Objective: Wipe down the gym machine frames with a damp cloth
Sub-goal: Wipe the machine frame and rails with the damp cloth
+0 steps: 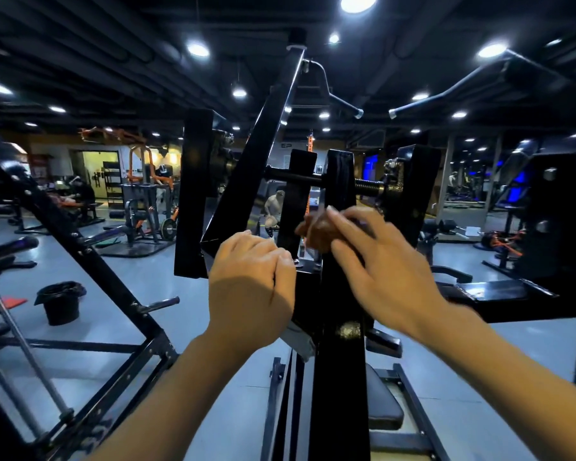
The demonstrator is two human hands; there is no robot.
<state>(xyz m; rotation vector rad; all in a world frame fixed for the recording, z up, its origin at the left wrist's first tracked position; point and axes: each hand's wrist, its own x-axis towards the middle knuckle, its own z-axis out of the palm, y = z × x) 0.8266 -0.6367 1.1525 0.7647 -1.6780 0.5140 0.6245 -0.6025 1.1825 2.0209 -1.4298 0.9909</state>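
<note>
The left hand (251, 287) curls its grip around a pale cloth (300, 339) against the black frame post (341, 361), while the right hand (376, 261), blurred, lies loosely spread on the post's far right side.

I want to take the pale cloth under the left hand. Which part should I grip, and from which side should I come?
Grip the loose end of the cloth that hangs out below the left hand, against the left face of the black upright post. Come from the left, the open side; the post blocks the right. The rest of the cloth is hidden under the hand.
</note>
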